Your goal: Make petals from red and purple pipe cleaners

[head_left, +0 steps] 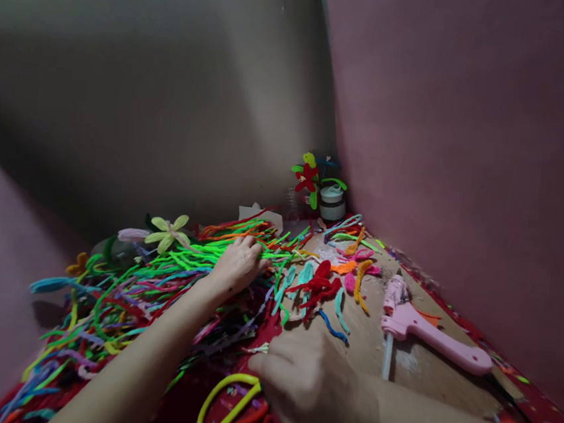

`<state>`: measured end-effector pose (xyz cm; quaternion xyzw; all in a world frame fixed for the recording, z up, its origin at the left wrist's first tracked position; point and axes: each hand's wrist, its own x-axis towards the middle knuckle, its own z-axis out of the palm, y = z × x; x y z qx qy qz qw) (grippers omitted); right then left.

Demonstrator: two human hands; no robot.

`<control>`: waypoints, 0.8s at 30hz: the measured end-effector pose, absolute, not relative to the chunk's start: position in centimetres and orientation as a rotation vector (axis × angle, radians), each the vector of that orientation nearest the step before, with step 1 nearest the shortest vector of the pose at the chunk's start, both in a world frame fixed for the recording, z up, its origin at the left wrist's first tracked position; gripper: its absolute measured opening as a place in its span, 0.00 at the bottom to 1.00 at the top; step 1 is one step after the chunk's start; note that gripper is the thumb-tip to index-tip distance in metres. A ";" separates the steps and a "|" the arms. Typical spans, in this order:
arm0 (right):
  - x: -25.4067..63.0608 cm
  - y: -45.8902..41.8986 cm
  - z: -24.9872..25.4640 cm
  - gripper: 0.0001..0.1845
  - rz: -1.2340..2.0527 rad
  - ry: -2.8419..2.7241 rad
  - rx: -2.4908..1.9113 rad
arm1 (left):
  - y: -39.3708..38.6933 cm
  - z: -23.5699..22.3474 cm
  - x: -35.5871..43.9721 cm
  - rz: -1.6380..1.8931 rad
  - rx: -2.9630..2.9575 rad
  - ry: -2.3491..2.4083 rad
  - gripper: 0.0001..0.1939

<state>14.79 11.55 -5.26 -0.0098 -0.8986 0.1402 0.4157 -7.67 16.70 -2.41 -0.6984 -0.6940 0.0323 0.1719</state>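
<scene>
My left hand (240, 264) reaches into a large pile of colourful pipe cleaners (178, 258). Its fingers curl down around the ends of some bright green ones; the fingertips are partly hidden. Closer to me, my right hand (303, 373) is closed and slightly blurred. A small pale bunch of stamens (259, 348) sticks out at its fingertips. Just beneath that hand lie yellow and orange handle loops (223, 409) that look like scissors, their blades out of sight. Red pipe-cleaner petals (318, 287) lie beyond my right hand on a brown board (361, 372).
A pink glue gun (439, 336) rests on the board at the right. Loose orange petals (362, 282) and turquoise petals (305, 277) are scattered there. A pale jar (332, 203) and a red flower (306, 176) stand in the corner. A yellow flower (167, 232) lies on the pile. Walls enclose both sides.
</scene>
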 end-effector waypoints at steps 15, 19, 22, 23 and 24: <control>13.3 17.3 -2.5 0.11 0.728 -2.184 -0.519 | 15.2 -3.1 -6.7 -0.570 -1.808 -2.002 0.48; 11.6 18.2 -2.2 0.11 0.656 -2.227 -0.523 | 12.8 -2.7 -6.5 -0.671 -1.755 -2.012 0.47; 10.1 18.6 -2.7 0.12 0.610 -2.274 -0.510 | 10.5 -2.8 -6.7 -0.697 -1.864 -1.955 0.44; 9.6 18.7 -3.0 0.12 0.600 -2.292 -0.506 | 9.6 -3.0 -6.8 -0.694 -1.899 -1.939 0.42; 9.1 18.9 -3.2 0.13 0.595 -2.301 -0.502 | 8.7 -3.2 -6.8 -0.684 -1.935 -1.930 0.41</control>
